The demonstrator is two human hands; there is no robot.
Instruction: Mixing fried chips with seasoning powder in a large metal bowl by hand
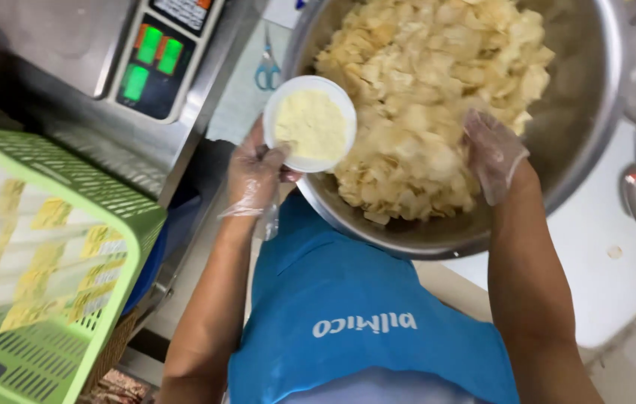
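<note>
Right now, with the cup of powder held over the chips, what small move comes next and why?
Probably tip the white cup in the left hand toward the bowl's middle: its yellow powder is level and unspilled, the cup is over the chips, and the right hand rests among them.

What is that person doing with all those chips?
A person in thin plastic gloves stands over a big metal bowl heaped with pale chips. The left hand holds a small white cup of yellowish powder at the bowl's rim. The right hand rests on the chips. A scale and a green basket sit nearby.
</note>
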